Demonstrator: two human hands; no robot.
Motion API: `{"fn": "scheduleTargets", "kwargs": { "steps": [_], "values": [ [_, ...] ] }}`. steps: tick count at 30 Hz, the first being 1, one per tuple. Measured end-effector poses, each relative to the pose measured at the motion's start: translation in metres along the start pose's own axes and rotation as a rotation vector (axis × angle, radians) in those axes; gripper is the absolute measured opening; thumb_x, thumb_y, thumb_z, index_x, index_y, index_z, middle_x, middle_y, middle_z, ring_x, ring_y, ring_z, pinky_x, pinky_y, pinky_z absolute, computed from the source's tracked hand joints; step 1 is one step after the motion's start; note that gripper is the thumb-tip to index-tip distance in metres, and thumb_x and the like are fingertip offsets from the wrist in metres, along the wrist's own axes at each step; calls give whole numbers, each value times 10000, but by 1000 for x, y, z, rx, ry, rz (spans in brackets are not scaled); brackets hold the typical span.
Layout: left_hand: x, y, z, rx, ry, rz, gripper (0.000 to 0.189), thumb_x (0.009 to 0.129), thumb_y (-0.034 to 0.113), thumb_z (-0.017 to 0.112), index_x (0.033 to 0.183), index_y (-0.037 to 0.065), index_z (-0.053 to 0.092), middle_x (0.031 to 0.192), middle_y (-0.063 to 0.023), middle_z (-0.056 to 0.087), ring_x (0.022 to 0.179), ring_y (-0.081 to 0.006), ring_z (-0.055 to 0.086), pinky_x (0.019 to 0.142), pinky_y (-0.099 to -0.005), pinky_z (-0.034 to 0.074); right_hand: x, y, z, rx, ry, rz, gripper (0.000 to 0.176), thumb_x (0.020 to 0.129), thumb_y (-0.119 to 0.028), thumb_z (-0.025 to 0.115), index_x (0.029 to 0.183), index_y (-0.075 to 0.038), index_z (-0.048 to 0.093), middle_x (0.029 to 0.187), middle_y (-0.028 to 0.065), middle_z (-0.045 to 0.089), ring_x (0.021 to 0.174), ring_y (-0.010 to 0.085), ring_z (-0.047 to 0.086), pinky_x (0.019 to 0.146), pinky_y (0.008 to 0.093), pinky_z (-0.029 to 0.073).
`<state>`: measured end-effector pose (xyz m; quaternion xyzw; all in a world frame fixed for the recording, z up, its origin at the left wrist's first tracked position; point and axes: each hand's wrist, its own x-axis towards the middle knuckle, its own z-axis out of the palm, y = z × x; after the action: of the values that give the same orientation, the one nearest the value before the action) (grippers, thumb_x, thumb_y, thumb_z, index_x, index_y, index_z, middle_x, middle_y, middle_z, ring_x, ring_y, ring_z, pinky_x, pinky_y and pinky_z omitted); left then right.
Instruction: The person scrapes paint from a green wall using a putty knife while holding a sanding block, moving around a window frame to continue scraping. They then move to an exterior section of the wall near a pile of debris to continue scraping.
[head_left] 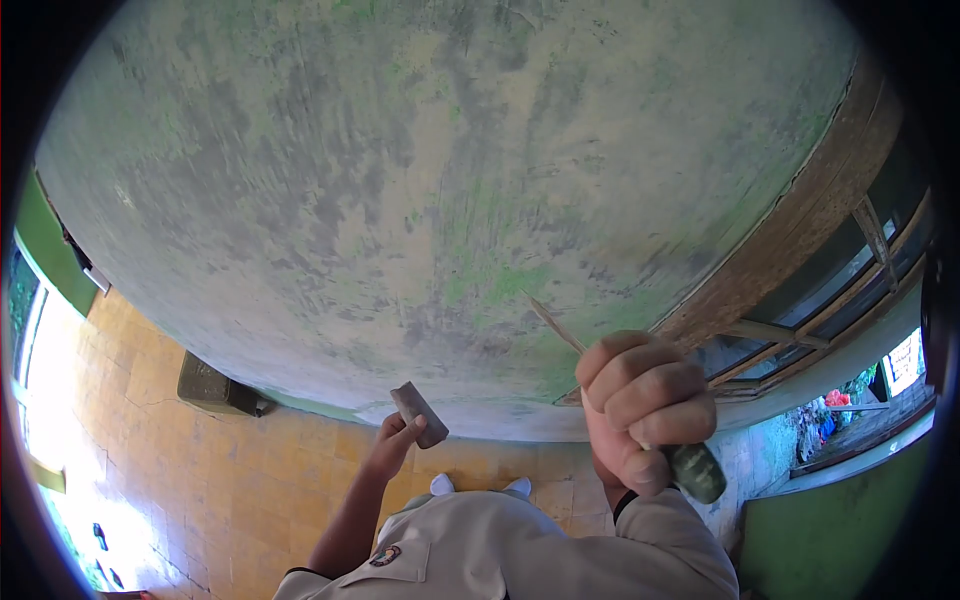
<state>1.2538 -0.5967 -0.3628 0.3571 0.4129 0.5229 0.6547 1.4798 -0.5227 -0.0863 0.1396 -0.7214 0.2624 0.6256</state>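
My right hand (645, 410) is wrapped round the dark green handle (698, 474) of a scraper. Its thin blade (553, 324) is seen nearly edge-on, the tip right at a green patch of the wall (400, 200). That wall is patchy grey and pale, with scratched streaks and remains of green paint. Lower down, my left hand (392, 447) grips a flat, grey-brown rectangular block (419, 414) between thumb and fingers, close to the wall's foot.
On the right, a wooden window frame (790, 220) with glass panes borders the wall. A dark box-like object (215, 388) sits on the yellow tiled floor (270, 490) at the left, against the wall. Bright light falls through an opening at far left.
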Motion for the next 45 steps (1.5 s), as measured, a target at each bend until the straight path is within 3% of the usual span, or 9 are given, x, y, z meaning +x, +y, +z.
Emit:
{"fn": "scheduleTargets", "kwargs": {
  "steps": [10,13,17,20,28,31,34,40,45],
  "values": [
    [-1,-6,3,-17,-25,-1,245,906,262,567,925,23,618,869,0,627,816,-71,545,752,-254,410,2,7,2,66,24,-161,207,802,-90,641,744,-31,452,547,28,460,424,128,402,401,307,372],
    [-2,-3,5,3,-72,0,242,903,262,571,930,26,618,872,-4,628,824,-75,547,762,-259,411,-19,34,0,29,193,244,185,785,-70,636,750,-33,458,553,38,466,440,139,430,441,312,418],
    [-3,-4,5,-42,-18,18,246,903,266,571,934,26,616,877,-10,629,828,-77,550,765,-263,413,-2,-2,2,81,-15,-79,174,778,-55,631,759,-43,458,557,45,457,433,167,426,429,312,395],
    [-7,-4,3,-24,-26,7,245,904,266,570,934,27,615,879,-9,629,826,-76,551,765,-263,413,-10,19,0,-280,2,29,202,784,-92,647,756,-44,453,557,46,457,437,165,433,420,316,393],
    [-10,-8,5,-3,-28,-4,256,903,278,571,930,28,615,867,0,624,811,-71,543,764,-259,408,-7,9,0,-190,-41,-12,184,770,-71,653,768,-46,470,549,36,451,438,167,448,417,306,391],
    [-8,-7,6,-9,-114,-2,260,899,281,577,940,28,615,866,-2,624,819,-72,542,765,-256,403,-47,46,6,-85,149,414,196,796,45,567,662,-58,467,545,28,443,467,146,420,437,308,384],
    [-7,-14,1,20,-76,-14,284,901,301,569,965,28,612,888,-7,625,831,-77,542,771,-258,402,-99,31,9,-162,-233,631,186,747,-111,711,733,-61,532,626,54,554,558,125,540,509,283,411],
    [-22,-46,2,75,-155,-288,412,907,392,537,1046,6,577,943,-32,612,862,-104,559,790,-281,421,-272,-29,28,-207,-296,1653,315,813,-302,664,862,-45,490,738,55,509,703,128,499,621,288,400],
    [-38,-97,0,154,-113,-467,419,936,390,475,1037,-5,573,953,-90,627,893,-164,606,839,-295,449,-306,-83,2,-387,-621,1402,276,782,-227,684,901,-19,548,774,123,541,721,242,548,654,327,430]
  ]
}}
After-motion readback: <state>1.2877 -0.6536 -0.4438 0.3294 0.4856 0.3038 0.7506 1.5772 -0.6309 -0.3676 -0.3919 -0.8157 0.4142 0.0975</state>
